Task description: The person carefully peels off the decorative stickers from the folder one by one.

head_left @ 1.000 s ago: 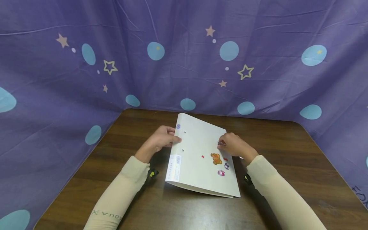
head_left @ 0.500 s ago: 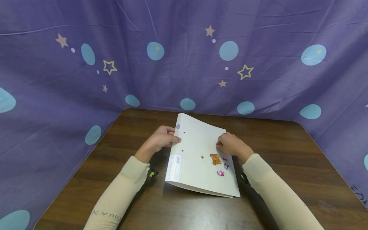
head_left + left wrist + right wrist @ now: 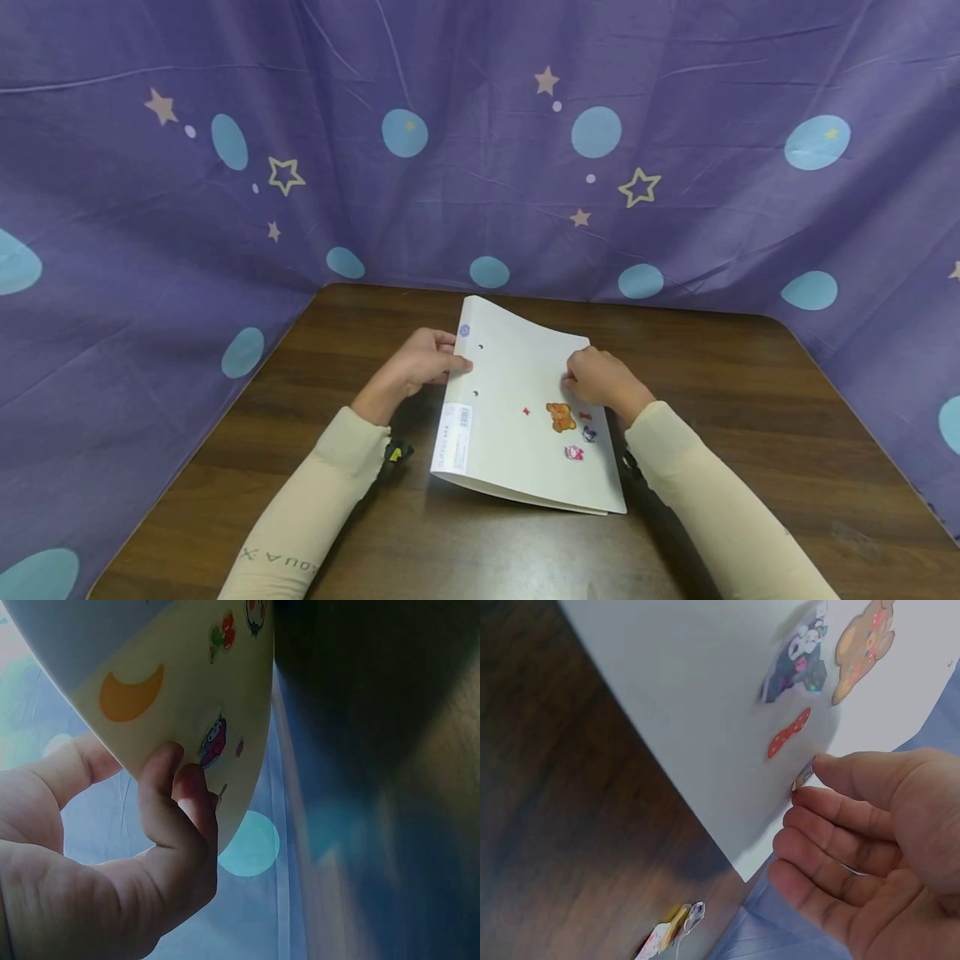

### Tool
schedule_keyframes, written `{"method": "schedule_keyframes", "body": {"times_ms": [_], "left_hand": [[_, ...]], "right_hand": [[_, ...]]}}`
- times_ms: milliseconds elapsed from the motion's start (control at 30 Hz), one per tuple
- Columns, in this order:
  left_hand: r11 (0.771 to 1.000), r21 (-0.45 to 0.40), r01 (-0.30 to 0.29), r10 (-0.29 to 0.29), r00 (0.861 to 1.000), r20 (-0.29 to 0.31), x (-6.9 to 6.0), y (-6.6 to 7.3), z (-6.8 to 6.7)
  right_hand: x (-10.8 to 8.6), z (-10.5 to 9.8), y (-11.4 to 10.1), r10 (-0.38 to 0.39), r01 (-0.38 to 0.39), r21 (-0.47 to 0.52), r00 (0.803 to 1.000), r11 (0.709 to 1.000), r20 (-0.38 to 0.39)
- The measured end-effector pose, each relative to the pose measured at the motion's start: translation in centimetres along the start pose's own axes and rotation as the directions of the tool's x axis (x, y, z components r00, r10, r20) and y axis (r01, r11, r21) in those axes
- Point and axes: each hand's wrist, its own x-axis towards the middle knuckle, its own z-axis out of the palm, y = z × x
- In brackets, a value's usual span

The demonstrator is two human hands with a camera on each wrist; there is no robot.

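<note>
A white folder [image 3: 525, 375] lies slanted on the table, its spine edge to the left and slightly raised. My left hand [image 3: 417, 363] grips that spine edge, thumb on top and fingers behind; the left wrist view shows the fingertips against a face with an orange moon sticker [image 3: 130, 693]. My right hand [image 3: 604, 381] is over the upper right of the cover. In the right wrist view its thumb and index finger pinch a small sticker [image 3: 803, 777] at the cover. Near it are a red bow sticker [image 3: 788, 733] and a brown bear sticker [image 3: 561, 417].
The brown wooden table [image 3: 712, 375] extends around the folder, with a purple patterned curtain [image 3: 480, 142] behind it. In the right wrist view, several small cut-out pieces [image 3: 672, 930] lie on the table beyond the folder's corner.
My right hand has shifted slightly left over the cover, and the small item seen at its fingertips is now hidden in the head view. My left hand has stayed on the spine.
</note>
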Motion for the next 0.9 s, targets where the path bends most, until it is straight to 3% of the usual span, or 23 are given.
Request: {"method": "schedule_keyframes", "body": {"times_ms": [533, 900], "left_hand": [[1.0, -0.028, -0.001, 0.001, 1.0, -0.001, -0.1, 0.0, 0.2], [1.0, -0.004, -0.004, 0.004, 1.0, -0.003, 0.0, 0.1, 0.1]], "right_hand": [[0.4, 0.0, -0.5, 0.02, -0.019, -0.044, 1.0, 0.999, 0.017], [0.5, -0.1, 0.6, 0.017, -0.017, 0.029, 1.0, 0.999, 0.007]]}}
